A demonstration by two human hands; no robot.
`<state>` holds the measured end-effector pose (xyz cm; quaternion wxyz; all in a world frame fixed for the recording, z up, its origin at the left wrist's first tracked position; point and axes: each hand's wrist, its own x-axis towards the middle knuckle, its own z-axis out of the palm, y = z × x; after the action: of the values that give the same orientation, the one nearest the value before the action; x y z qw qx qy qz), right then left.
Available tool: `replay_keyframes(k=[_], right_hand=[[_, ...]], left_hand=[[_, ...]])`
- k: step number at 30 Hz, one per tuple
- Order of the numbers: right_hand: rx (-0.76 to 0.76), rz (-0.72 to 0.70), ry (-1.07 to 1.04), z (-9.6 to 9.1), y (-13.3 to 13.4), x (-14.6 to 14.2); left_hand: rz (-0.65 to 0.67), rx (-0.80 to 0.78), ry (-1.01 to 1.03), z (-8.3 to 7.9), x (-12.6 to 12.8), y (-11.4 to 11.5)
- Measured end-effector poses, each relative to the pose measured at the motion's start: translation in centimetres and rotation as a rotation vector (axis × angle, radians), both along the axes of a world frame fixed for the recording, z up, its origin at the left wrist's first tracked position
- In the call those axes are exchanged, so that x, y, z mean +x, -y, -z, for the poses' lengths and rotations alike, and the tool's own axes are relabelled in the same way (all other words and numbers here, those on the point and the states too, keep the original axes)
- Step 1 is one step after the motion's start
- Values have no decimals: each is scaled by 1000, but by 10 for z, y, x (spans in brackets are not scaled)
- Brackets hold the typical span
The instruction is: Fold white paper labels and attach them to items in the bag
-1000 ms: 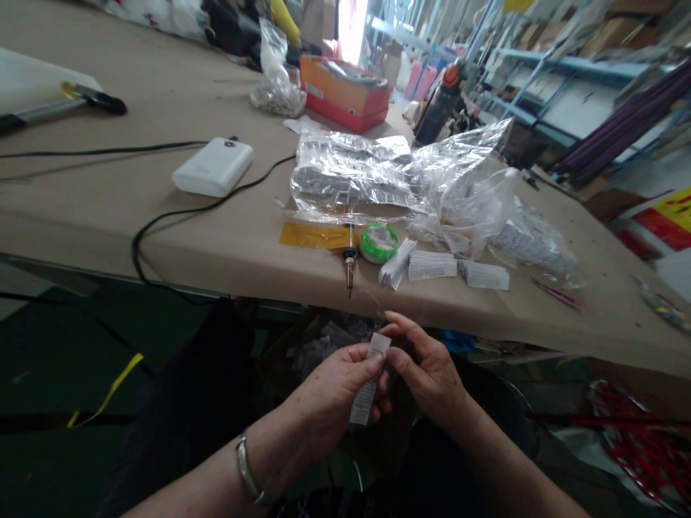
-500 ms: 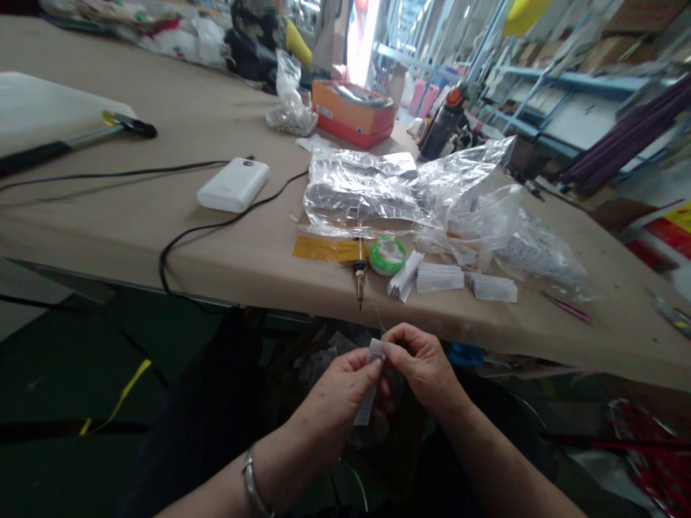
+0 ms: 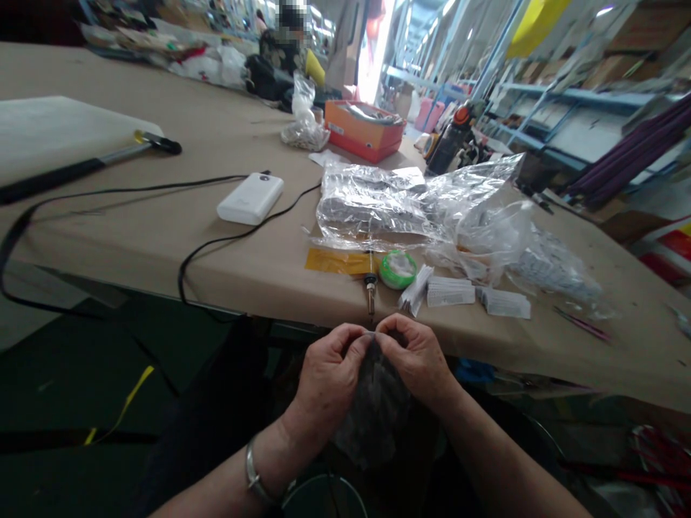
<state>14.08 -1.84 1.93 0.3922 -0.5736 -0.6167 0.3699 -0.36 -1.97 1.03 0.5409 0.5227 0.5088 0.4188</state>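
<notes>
My left hand [image 3: 333, 365] and my right hand [image 3: 414, 355] meet just below the table's front edge. Thumb and forefinger of each are pinched together, fingertip to fingertip. What lies between them is too small to make out. Directly above the fingertips, a soldering iron [image 3: 370, 288] points its metal tip over the edge, its body under a strip of brown tape [image 3: 337, 262]. Beside it sit a round green-rimmed tub [image 3: 398, 270] and stacks of white printed labels [image 3: 450, 291]. Under my hands hangs a greyish heap of scraps [image 3: 372, 414], dim and partly hidden.
Clear plastic bags [image 3: 378, 205] lie behind the labels. A white power bank [image 3: 251, 198] and a black cable [image 3: 186, 270] are to the left. Pink tweezers [image 3: 581, 325] rest at the right. An orange box [image 3: 364, 131] stands farther back; a person [image 3: 283, 54] is beyond the table.
The white label strip held in my left hand is no longer visible. My left hand has turned and risen, so both hands' fingertips now meet under the iron's tip. The view has shifted slightly.
</notes>
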Motion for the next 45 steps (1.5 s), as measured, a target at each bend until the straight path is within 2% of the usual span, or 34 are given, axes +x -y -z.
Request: replay_keyframes(k=[3,12,31,36,40,45], right_hand=[[45,18,42,0,-2,-2],[106,17,50,4,-6,-2],[195,44,91,8,-13,-1],[195,15,90,8,-6,2],[276,-20,240,1,9,19],[543,125,642,1,6,53]], left_hand=[[-9,85,-49,-2,-1,-4],[-24,174,-111,1,1,-12],[-34,204,-146,4,5,-23],[-21,192,-145,1,3,-16],[2,145,-116,6,-3,-8],[-74,133,-178,21,-12,-8]])
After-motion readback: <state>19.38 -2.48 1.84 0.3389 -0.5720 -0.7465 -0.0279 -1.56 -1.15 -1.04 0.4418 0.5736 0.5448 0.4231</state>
